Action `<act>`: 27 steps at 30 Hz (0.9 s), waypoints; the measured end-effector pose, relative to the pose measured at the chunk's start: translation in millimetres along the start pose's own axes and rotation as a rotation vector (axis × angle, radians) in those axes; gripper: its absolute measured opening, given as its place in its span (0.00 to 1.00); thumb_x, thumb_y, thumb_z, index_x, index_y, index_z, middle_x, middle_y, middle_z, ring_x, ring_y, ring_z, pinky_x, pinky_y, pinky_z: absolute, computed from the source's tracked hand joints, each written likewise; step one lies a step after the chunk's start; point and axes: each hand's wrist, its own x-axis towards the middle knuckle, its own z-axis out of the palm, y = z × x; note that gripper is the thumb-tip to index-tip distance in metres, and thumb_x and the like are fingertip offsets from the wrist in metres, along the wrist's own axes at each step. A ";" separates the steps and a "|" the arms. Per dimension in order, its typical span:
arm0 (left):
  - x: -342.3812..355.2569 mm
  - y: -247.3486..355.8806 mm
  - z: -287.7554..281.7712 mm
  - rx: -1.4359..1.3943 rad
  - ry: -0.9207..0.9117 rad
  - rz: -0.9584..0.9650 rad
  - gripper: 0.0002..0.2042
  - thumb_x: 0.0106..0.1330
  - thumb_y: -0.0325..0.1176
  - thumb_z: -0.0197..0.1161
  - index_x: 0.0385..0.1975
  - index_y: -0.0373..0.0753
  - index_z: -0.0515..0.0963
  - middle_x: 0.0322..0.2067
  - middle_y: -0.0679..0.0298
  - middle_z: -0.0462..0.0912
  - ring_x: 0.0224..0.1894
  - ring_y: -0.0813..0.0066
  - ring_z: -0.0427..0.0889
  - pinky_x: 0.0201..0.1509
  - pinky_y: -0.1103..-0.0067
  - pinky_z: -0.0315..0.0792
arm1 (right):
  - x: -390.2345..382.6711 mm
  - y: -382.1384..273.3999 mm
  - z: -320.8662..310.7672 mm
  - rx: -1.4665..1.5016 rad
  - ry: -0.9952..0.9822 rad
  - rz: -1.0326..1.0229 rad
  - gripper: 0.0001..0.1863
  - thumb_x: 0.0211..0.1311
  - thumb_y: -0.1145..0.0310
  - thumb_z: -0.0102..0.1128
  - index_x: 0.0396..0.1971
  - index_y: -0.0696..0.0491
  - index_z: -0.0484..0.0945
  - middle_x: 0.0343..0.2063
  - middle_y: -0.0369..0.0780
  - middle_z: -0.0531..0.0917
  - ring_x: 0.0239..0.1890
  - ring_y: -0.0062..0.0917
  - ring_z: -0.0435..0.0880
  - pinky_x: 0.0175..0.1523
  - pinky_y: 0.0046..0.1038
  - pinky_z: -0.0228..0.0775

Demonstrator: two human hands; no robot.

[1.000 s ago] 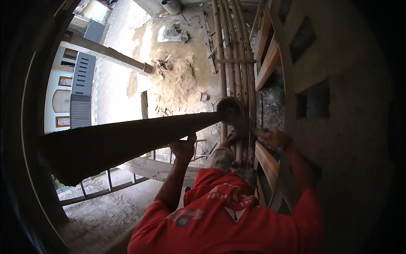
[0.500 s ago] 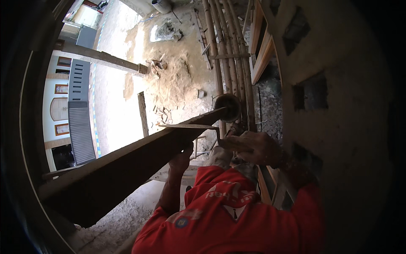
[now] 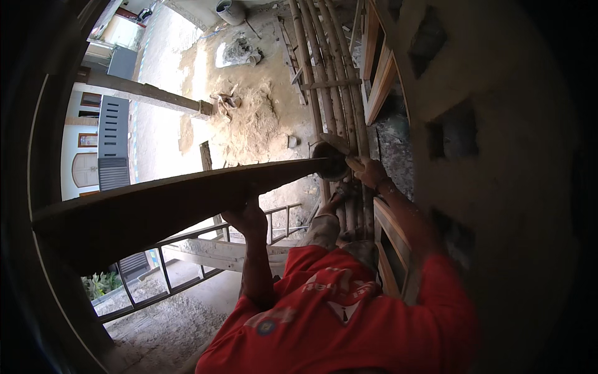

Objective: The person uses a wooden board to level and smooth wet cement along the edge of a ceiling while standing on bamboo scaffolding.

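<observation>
The right hand point(image 3: 372, 174) grips a trowel point(image 3: 335, 143) by its handle, blade over a round bucket point(image 3: 333, 170); the left hand point(image 3: 247, 219) holds a long board point(image 3: 156, 199) from below. Bamboo poles point(image 3: 341, 93) with 1 crosspiece point(image 3: 333, 83) lie beneath.

Trowel point(image 3: 336, 143) moved from plank point(image 3: 162, 206) to bucket point(image 3: 329, 167), right hand point(image 3: 372, 174) farther forward

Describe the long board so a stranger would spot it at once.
Start at the bamboo poles, top centre, and follow them down to the dark round bucket. From there the board stretches left, widening in view, with the left hand at its lower edge. Unlike the runged ladder below, it is one solid, dark slab.
</observation>
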 end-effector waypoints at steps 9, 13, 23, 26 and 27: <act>61.6 -1.1 21.7 -0.134 0.010 0.147 0.23 0.59 0.50 0.42 0.42 0.34 0.67 0.33 0.58 0.74 0.34 0.68 0.75 0.37 0.74 0.72 | -69.4 -46.2 -76.7 0.190 0.126 -0.070 0.30 0.41 0.67 0.62 0.48 0.59 0.69 0.39 0.51 0.77 0.42 0.35 0.78 0.47 0.29 0.68; 67.0 17.2 48.8 -0.303 -0.217 0.187 0.38 0.58 0.66 0.22 0.44 0.36 0.66 0.35 0.57 0.73 0.33 0.65 0.74 0.39 0.71 0.73 | -104.0 -135.2 -131.9 0.353 0.165 -0.223 0.28 0.42 0.69 0.62 0.48 0.61 0.69 0.39 0.51 0.78 0.40 0.32 0.79 0.45 0.28 0.69; 62.0 -6.4 53.6 0.334 0.027 0.782 0.25 0.59 0.42 0.50 0.51 0.29 0.60 0.48 0.49 0.69 0.50 0.54 0.68 0.60 0.66 0.52 | -187.3 -222.1 -180.7 0.350 0.062 -0.498 0.27 0.44 0.71 0.62 0.49 0.55 0.69 0.36 0.45 0.78 0.37 0.35 0.79 0.40 0.30 0.72; 60.4 7.7 53.2 0.427 0.011 0.677 0.25 0.66 0.46 0.39 0.52 0.30 0.60 0.47 0.49 0.69 0.50 0.56 0.69 0.59 0.66 0.56 | -177.8 -202.7 -164.4 0.408 0.052 -0.372 0.27 0.43 0.71 0.61 0.49 0.54 0.70 0.36 0.46 0.78 0.39 0.37 0.79 0.41 0.31 0.72; 59.7 18.8 51.7 0.318 -0.027 0.607 0.26 0.65 0.49 0.35 0.50 0.30 0.62 0.43 0.49 0.71 0.46 0.58 0.71 0.55 0.68 0.60 | -173.7 -195.4 -158.3 0.375 0.045 -0.366 0.27 0.43 0.71 0.61 0.49 0.54 0.70 0.36 0.46 0.78 0.39 0.36 0.79 0.42 0.31 0.71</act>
